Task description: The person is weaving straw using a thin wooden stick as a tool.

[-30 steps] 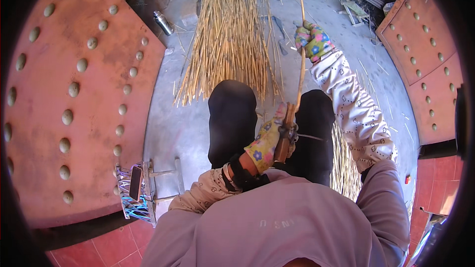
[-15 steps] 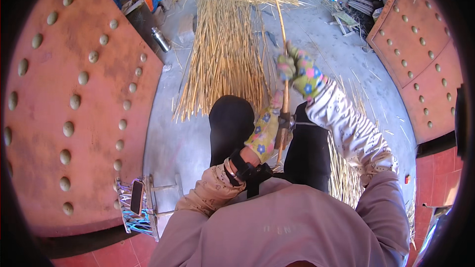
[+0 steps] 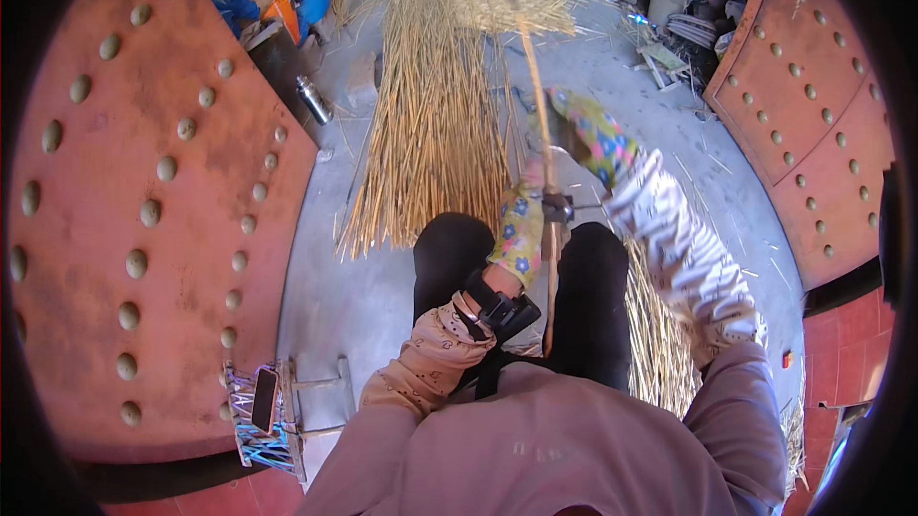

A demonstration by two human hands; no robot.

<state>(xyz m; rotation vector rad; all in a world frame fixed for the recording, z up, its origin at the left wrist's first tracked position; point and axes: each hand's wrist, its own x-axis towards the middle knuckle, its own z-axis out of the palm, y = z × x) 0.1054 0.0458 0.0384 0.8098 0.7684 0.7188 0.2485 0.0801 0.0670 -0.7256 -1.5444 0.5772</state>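
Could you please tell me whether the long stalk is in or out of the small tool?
In, it appears: the stalk shows above and below the small tool at the left hand.

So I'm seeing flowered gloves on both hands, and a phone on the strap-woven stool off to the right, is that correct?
Not quite: the head view shows the phone on the strap-woven stool off to the left. The left hand and right hand do both wear flowered gloves.
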